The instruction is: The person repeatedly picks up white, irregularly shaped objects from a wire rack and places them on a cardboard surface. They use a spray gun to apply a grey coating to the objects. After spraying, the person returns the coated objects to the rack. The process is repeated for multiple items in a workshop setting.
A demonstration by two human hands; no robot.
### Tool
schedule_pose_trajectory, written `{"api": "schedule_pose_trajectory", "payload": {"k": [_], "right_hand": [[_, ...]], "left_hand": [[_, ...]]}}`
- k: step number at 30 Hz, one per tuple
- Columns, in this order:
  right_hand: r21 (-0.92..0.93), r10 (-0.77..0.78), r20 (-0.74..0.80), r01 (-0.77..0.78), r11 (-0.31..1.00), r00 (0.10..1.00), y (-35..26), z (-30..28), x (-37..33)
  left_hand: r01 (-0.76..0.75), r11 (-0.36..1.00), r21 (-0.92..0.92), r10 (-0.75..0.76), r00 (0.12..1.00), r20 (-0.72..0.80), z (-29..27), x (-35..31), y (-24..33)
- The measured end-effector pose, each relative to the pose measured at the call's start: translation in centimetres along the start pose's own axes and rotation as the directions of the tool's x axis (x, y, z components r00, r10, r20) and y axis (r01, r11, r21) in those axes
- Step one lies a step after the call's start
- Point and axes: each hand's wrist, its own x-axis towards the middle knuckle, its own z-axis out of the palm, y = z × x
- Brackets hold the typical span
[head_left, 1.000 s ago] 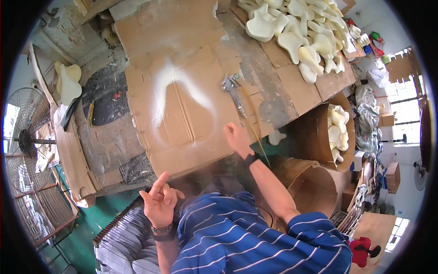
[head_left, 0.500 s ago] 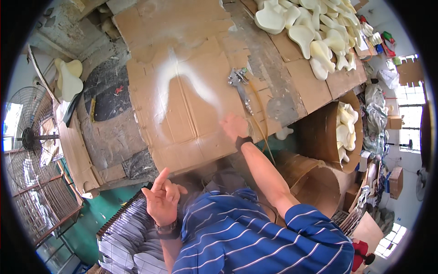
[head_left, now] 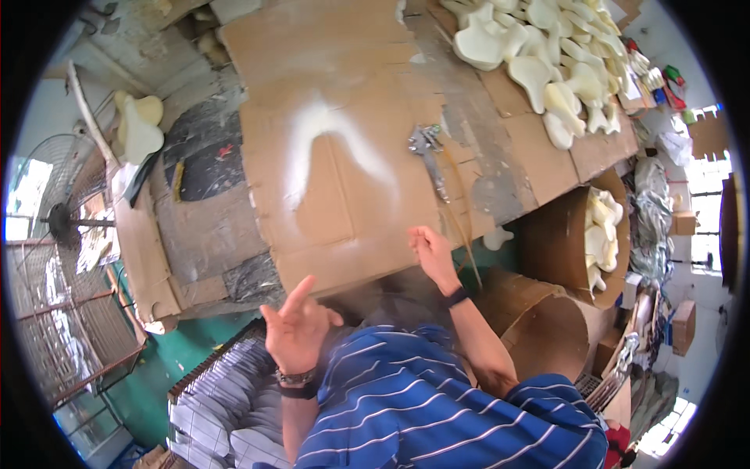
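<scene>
My left hand (head_left: 301,328) hovers in front of the cardboard's near edge, thumb and index finger stretched apart and the others loosely bent; it holds nothing. My right hand (head_left: 432,254) is above the near right corner of the cardboard, its fingers curled in, with nothing showing in them. Farther back, a metal spray gun (head_left: 426,141) lies on the right side of the table, a yellowish hose (head_left: 459,191) running from it toward the near edge. The flat brown cardboard sheet (head_left: 312,227) carries a white, wishbone-shaped spray mark (head_left: 322,121) around a bare middle.
Cream, saddle-shaped foam pieces (head_left: 535,78) are heaped at the far right. More lie in a brown drum (head_left: 539,242), beside another open drum (head_left: 547,328). A fan (head_left: 58,223) stands left. Grey-white curved pieces (head_left: 226,399) fill a wire rack below my left hand.
My right hand has drawn back toward my body, away from the spray gun. My left hand keeps nearly the same pose. The whole view has shifted slightly.
</scene>
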Motion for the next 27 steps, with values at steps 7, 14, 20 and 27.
{"api": "schedule_pose_trajectory", "payload": {"k": [7,14,20,27], "right_hand": [[0.079,-0.42,0.219,0.413,0.907,0.881,-14.9,2.2,-8.9],[0.045,-0.508,0.256,0.515,0.856,0.822,-18.3,4.3,-10.2],[0.226,-0.308,0.378,0.235,0.945,0.873,-17.5,4.8,-11.4],[0.248,-0.354,0.345,0.279,0.928,0.87,-19.3,5.3,-13.8]], "left_hand": [[0.136,0.973,-0.189,-0.098,0.975,0.198,2.3,-0.2,1.1],[0.165,0.986,0.0,-0.159,0.953,0.259,2.4,-1.3,1.8],[0.131,0.986,0.102,-0.157,0.931,0.329,1.4,-2.4,2.2],[-0.027,0.996,0.087,-0.002,0.947,0.322,-0.4,-3.6,2.4]]}}
